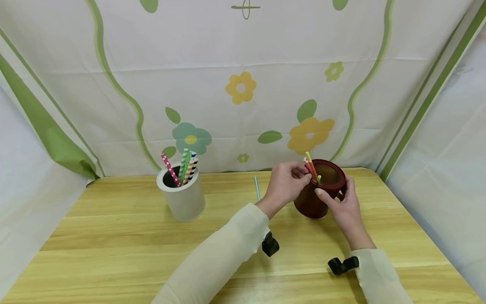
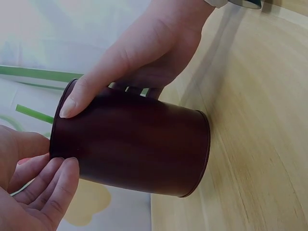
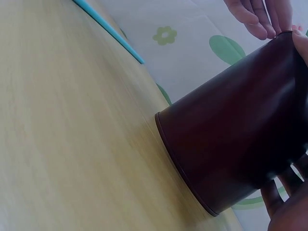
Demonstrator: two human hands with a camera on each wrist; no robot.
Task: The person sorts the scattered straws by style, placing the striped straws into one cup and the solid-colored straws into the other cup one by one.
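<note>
A dark red cylindrical cup (image 1: 309, 202) stands tilted above or on the table at the right, holding several straws: a yellow one (image 1: 309, 157), a red-orange one (image 1: 313, 169) and a green one (image 2: 33, 114). My right hand (image 1: 343, 207) grips the cup from its right side, thumb near the rim and fingers behind. At the left part of the rim, my left hand (image 1: 286, 181) pinches a pink straw (image 1: 306, 162) with its fingertips; in the left wrist view the fingers cover most of it.
Left on the wooden table (image 1: 125, 236), a white cylindrical holder (image 1: 186, 202) contains several patterned paper straws (image 1: 186, 166). A light blue straw (image 1: 257, 188) lies between the two containers, partly behind the left wrist. Flower-printed cloth (image 1: 243, 46) hangs along the table's back edge.
</note>
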